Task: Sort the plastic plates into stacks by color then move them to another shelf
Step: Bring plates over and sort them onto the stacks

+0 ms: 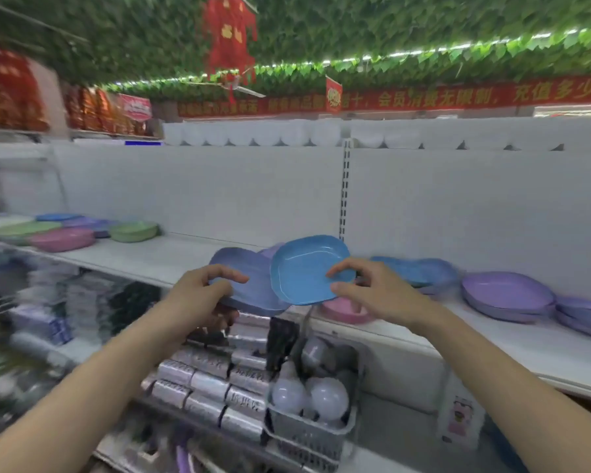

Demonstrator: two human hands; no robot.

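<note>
Blue plate (pixel 307 273): tilted up toward the camera over the near edge of the white shelf (pixel 512 339), its hollow side facing the viewer.
Right hand (pixel 372 295): pinches the blue plate's right rim, thumb on the near face and fingers curled round the edge.
Left hand (pixel 202 295): grips a periwinkle plate (pixel 249 285) by its left rim, thumb on top, fingers underneath.
Periwinkle plate: just left of the blue plate and partly behind it, also lifted over the shelf edge.
Pink plate (pixel 345 310): lies on the shelf below the blue plate, near the front edge.
Right side of shelf: a blue stack (pixel 420 271) sits just right of the right hand; purple plates (pixel 507 295) are piled farther right.
Far left of shelf: a group of pink (pixel 62 238), green (pixel 133 231), blue and purple plates, well apart from the hands.
Lower shelf: a grey basket (pixel 307 428) holding white light bulbs (pixel 328 397), with silvery boxes (pixel 212 387) to its left.
Focus: the left edge of the scene is blurred.
</note>
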